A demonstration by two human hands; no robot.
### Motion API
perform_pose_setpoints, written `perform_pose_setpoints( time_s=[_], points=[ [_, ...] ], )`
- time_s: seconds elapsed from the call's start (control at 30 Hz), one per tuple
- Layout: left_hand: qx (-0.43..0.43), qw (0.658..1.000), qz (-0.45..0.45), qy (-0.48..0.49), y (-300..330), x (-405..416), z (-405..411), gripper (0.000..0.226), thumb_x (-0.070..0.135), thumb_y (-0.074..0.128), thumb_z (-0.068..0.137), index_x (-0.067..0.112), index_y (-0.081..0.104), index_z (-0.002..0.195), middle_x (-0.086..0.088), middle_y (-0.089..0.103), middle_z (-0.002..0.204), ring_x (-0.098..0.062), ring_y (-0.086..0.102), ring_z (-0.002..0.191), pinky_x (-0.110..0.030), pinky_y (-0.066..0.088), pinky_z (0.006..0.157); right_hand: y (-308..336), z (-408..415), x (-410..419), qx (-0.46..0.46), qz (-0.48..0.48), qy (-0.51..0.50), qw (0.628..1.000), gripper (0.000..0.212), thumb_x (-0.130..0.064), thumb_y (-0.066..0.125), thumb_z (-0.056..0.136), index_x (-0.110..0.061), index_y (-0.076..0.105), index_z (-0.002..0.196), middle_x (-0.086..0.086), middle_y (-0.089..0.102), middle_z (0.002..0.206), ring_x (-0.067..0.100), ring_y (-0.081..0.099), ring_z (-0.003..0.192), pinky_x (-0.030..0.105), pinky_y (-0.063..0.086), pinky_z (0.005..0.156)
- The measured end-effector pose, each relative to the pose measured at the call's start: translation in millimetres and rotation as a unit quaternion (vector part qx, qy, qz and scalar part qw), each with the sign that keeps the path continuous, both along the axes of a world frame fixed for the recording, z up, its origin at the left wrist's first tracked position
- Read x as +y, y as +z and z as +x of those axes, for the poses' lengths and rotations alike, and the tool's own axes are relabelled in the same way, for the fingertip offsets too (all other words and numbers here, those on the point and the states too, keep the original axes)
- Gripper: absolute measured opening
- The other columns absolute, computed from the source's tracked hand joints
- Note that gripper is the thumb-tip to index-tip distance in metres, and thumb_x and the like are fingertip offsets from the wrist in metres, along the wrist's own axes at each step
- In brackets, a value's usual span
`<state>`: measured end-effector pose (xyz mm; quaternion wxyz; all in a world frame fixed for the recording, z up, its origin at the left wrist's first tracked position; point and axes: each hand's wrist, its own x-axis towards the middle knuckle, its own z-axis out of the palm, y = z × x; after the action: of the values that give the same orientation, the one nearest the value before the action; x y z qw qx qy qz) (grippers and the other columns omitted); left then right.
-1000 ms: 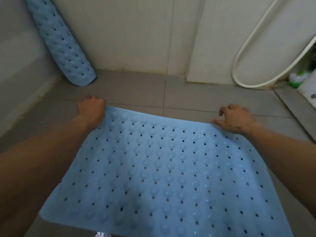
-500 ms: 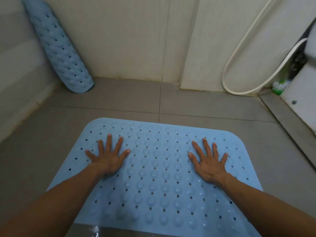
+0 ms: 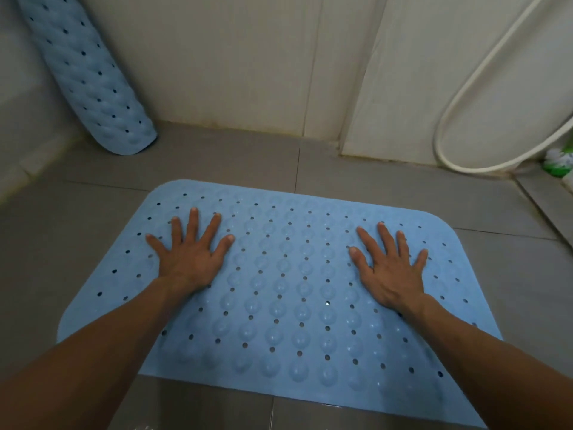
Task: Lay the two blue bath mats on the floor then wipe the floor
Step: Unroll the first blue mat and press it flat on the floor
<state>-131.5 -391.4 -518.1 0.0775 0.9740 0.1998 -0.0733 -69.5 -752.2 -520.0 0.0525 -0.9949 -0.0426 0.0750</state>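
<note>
A light blue bath mat (image 3: 288, 293) with bumps and small holes lies flat on the grey tiled floor (image 3: 235, 162). My left hand (image 3: 190, 254) presses palm-down on its left part, fingers spread. My right hand (image 3: 391, 266) rests palm-down on its right part, fingers spread too. Neither hand holds anything. A second blue bath mat (image 3: 90, 85) is rolled up and leans in the far left corner against the wall.
A white hose (image 3: 459, 107) loops down the right wall to the floor. A green-and-white object (image 3: 558, 161) sits at the far right edge. Cream walls (image 3: 235, 57) close the back and left. A raised grey ledge (image 3: 545, 203) runs along the right.
One second ago both hands gripped the mat's far edge above the floor. They let go, the mat settled flat, and both palms now press on it. The view moved slightly closer.
</note>
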Motion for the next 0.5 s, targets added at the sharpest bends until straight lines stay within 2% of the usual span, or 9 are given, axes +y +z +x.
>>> perform_pose_setpoints(
  time_s=[0.5],
  points=[
    [-0.004,1.000,0.001,0.004,-0.2,-1.7,28.0,0.066,0.079,0.001,0.084,0.056,-0.018,0.144,0.009,-0.023,0.160,-0.026,-0.018,0.148,-0.066,-0.014,0.111,-0.9,30.8,-3.6,-0.004,0.026,0.016,1.000,0.067,-0.079,-0.002,0.088,-0.055,-0.012,0.150,-0.011,-0.021,0.164,0.025,-0.023,0.151,0.068,-0.013,0.114]
  ],
)
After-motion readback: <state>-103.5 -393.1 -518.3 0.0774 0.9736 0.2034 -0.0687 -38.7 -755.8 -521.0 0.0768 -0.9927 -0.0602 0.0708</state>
